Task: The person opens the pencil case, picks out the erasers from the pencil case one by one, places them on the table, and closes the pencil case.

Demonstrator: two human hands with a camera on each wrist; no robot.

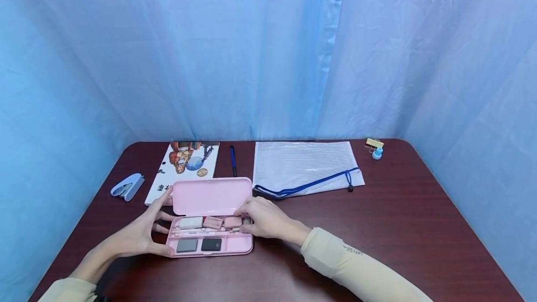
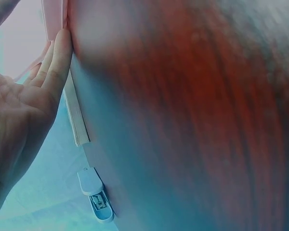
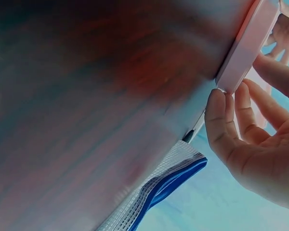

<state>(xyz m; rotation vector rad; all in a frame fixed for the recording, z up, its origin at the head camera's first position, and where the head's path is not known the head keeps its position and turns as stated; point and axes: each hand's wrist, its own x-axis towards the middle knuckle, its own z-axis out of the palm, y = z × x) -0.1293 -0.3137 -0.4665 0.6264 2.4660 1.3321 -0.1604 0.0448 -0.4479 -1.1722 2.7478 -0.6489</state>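
Observation:
A pink pencil case (image 1: 237,244) lies on the table with its lid (image 1: 211,198) raised toward the back. My left hand (image 1: 140,231) holds its left end, thumb at the front corner and fingers spread up to the lid. At the other end my right hand (image 1: 268,218) grips the rim near the hinge, its thumb reaching over the edge. Inside lie a white block (image 1: 190,223), two pinkish blocks (image 1: 213,222) and slim pencils (image 1: 197,233). In front compartments sit a grey block (image 1: 187,245) and a black one (image 1: 211,244).
Behind the case are a booklet (image 1: 184,167), a blue pen (image 1: 233,161) and a mesh zip pouch (image 1: 306,167) with a blue zipper. A pale stapler (image 1: 127,187) stands at left. A yellow binder clip (image 1: 375,142) and a small blue item (image 1: 377,153) lie far right.

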